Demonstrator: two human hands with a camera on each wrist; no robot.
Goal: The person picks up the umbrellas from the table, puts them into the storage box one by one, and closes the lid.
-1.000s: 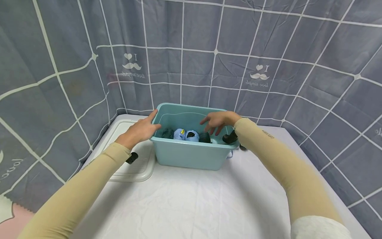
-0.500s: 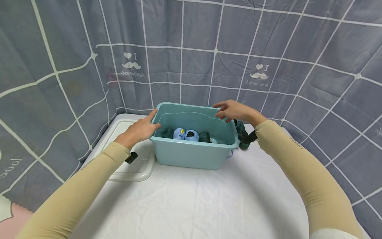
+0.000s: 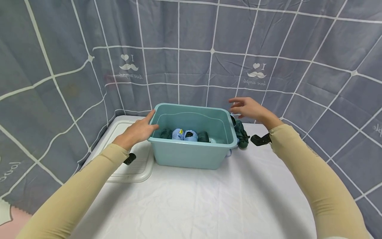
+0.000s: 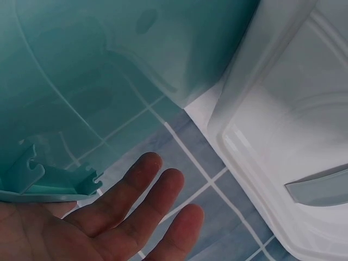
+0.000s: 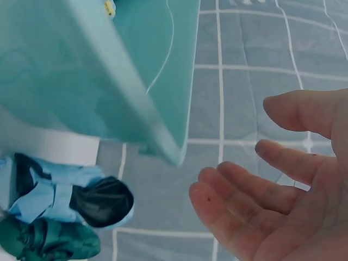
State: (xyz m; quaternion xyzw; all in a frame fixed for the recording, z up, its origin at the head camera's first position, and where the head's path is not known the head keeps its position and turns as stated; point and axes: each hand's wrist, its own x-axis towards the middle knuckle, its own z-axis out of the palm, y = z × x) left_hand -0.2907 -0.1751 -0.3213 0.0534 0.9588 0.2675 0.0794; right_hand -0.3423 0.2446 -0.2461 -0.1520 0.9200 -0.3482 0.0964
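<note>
Tub [image 3: 191,155] open above; bundles [image 3: 241,132] obstruct outer right side.

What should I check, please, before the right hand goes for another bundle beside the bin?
1. Bin steadied: ok; the left hand rests on its left rim.
2. Right hand free: ok; it holds nothing, fingers relaxed near the bin's back right corner.
3. Bundles to pick up: ok; a dark green bundle and a light blue bundle lie outside the bin's right end.
4. Room inside: ok; bare floor shows right of the row of bundles.
5. Lid off the bin: ok; it lies to the left.
6. Bundles' contents: cannot tell.
</note>
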